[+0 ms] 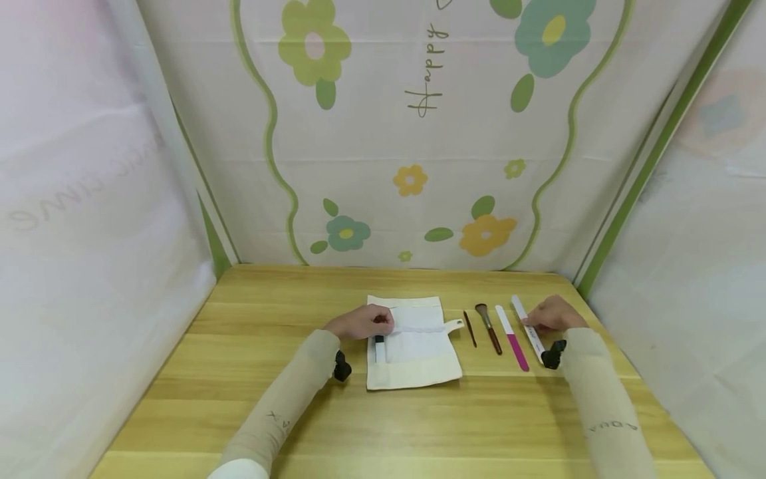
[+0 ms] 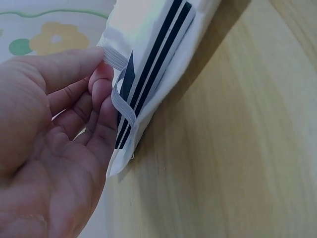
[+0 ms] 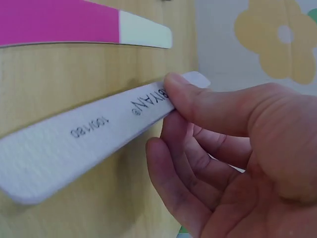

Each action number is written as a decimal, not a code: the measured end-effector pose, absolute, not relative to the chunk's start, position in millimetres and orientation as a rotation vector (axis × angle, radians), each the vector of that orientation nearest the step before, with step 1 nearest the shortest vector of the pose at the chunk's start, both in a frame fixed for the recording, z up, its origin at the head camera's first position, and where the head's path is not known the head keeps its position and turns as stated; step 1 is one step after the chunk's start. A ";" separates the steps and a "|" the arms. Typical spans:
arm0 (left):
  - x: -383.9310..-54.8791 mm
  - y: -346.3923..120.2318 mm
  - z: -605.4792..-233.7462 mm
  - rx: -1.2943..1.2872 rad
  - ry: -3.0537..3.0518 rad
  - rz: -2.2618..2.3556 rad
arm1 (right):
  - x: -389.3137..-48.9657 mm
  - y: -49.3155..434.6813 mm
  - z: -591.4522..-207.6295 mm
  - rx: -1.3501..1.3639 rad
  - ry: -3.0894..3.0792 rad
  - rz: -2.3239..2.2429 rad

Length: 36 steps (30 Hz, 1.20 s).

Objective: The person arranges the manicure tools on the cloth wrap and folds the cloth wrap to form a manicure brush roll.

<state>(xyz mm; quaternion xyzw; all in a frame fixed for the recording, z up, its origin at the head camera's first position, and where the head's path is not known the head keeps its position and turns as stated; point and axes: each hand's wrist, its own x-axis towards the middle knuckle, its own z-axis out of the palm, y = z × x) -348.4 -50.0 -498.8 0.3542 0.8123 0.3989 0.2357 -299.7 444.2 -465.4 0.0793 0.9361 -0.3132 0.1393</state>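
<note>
A cream cloth pouch [image 1: 415, 374] lies unfolded on the table. My left hand [image 1: 366, 322] is at its left side, pinching a ribbed elastic band [image 2: 116, 58] between thumb and forefinger. Under the looped band, black-and-white flat sticks [image 2: 166, 39] sit in the pouch; their kind is unclear. At the right, my right hand [image 1: 552, 314] pinches a white nail file [image 3: 94, 126] near its far end, thumb on top and fingers beneath. The file carries dark printing, including "100/180". In the right wrist view it looks tilted, with a shadow under it.
Between pouch and right hand lie a thin dark stick [image 1: 470, 328], a brush [image 1: 491, 332] with a brown handle, and a pink-and-white nail file [image 1: 513, 340]. The pouch's snap tab [image 1: 455, 325] points right. Flower-printed cloth walls [image 1: 419, 146] enclose the wooden table [image 1: 383, 432].
</note>
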 end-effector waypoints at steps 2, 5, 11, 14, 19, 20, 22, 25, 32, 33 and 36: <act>-348.4 -49.6 -499.0 0.964 2.225 1.102 | -298.3 441.2 -459.8 0.207 2.708 -0.954; -348.4 -49.7 -499.5 0.962 2.225 1.103 | -296.8 432.3 -450.8 0.171 2.662 -1.075; -346.7 -50.4 -498.5 0.963 2.220 1.101 | -302.6 401.9 -436.6 0.136 2.587 -1.242; -346.1 -49.9 -498.0 0.971 2.219 1.099 | -308.2 384.0 -431.6 0.127 2.567 -1.303; -346.3 -48.8 -497.6 0.975 2.220 1.099 | -318.7 349.4 -426.4 0.059 2.550 -1.343; -346.5 -48.6 -497.6 0.976 2.225 1.097 | -320.6 341.6 -425.1 0.040 2.549 -1.337; -347.3 -48.6 -498.3 0.971 2.237 1.091 | -325.8 325.0 -423.5 -0.001 2.544 -1.329; -348.5 -49.1 -499.7 0.964 2.260 1.073 | -335.8 298.3 -422.8 -0.031 2.530 -1.342; -348.0 -46.8 -498.9 0.958 2.288 1.041 | -357.7 241.4 -428.0 -0.036 2.492 -1.432; -348.1 -46.3 -499.0 0.964 2.294 1.036 | -360.5 234.7 -429.8 -0.034 2.485 -1.457; -348.2 -45.4 -499.4 0.974 2.314 1.015 | -367.2 217.5 -435.9 -0.023 2.477 -1.521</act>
